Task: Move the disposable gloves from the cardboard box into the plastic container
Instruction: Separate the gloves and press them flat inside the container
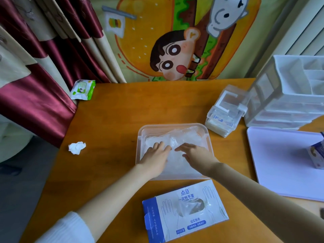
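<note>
A clear plastic container point(140, 137) sits mid-table with a crumpled pile of clear disposable gloves point(182, 135) inside it. My left hand point(155, 157) lies flat on the gloves at the container's left side, fingers straight. My right hand point(196, 156) lies on the gloves beside it, fingers extended toward the left. The blue and white cardboard glove box point(184, 211) lies flat on the table just in front of the container, with more clear plastic showing through its oval opening.
A crumpled tissue point(76, 147) lies at the table's left edge and a wet-wipes pack point(83, 89) at the back left corner. Small clear boxes point(226, 111) and a white drawer unit point(287, 92) stand at the right. A white tray point(280, 160) holds a small carton point(317, 153).
</note>
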The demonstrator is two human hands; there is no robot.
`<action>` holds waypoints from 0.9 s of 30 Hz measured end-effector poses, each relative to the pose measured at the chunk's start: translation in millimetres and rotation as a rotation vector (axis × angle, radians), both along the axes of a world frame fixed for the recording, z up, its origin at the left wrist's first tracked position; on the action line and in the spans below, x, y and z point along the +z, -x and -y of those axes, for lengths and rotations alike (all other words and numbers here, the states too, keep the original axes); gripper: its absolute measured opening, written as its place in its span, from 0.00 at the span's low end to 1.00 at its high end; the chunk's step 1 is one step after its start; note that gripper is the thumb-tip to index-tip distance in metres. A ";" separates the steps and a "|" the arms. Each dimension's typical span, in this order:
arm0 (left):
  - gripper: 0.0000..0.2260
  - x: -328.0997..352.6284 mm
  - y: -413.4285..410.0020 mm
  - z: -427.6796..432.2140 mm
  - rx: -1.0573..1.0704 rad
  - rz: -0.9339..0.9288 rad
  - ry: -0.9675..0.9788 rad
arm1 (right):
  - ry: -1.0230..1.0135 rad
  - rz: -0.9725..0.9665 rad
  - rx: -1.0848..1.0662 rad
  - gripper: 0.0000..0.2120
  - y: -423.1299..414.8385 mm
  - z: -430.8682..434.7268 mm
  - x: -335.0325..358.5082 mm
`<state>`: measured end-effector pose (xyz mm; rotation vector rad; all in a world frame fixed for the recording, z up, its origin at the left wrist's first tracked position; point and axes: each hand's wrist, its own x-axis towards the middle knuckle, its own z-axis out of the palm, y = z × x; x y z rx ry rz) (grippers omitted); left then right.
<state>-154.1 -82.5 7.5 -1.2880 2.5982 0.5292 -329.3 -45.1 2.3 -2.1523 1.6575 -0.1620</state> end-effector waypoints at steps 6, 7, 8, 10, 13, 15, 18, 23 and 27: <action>0.36 -23.9 5.3 13.9 -0.002 0.262 -0.126 | -0.114 -0.419 0.149 0.34 1.6 22.2 -29.8; 0.37 -26.4 4.7 15.5 -0.002 0.294 -0.122 | -0.124 -0.439 0.143 0.36 1.2 23.7 -32.3; 0.38 -28.7 3.9 16.5 -0.001 0.321 -0.115 | -0.135 -0.444 0.138 0.36 0.2 25.1 -35.0; 0.38 -33.1 2.7 17.0 0.001 0.359 -0.104 | -0.164 -0.430 0.128 0.37 -1.8 26.5 -39.2; 0.36 -39.8 3.2 18.2 -0.017 0.401 -0.103 | -0.213 -0.399 0.124 0.36 -2.4 26.7 -46.4; 0.35 -41.9 3.4 20.1 -0.036 0.435 -0.109 | -0.234 -0.375 0.122 0.35 -1.8 26.9 -48.9; 0.37 -43.0 4.3 22.4 -0.046 0.462 -0.110 | -0.276 -0.377 0.130 0.34 -1.3 29.5 -48.4; 0.36 -37.6 6.0 23.2 -0.100 0.501 -0.067 | -0.318 -0.323 0.089 0.28 -2.7 32.1 -40.4; 0.27 -19.5 3.9 31.7 -0.158 0.492 0.043 | -0.276 -0.178 -0.026 0.19 1.0 27.3 -16.4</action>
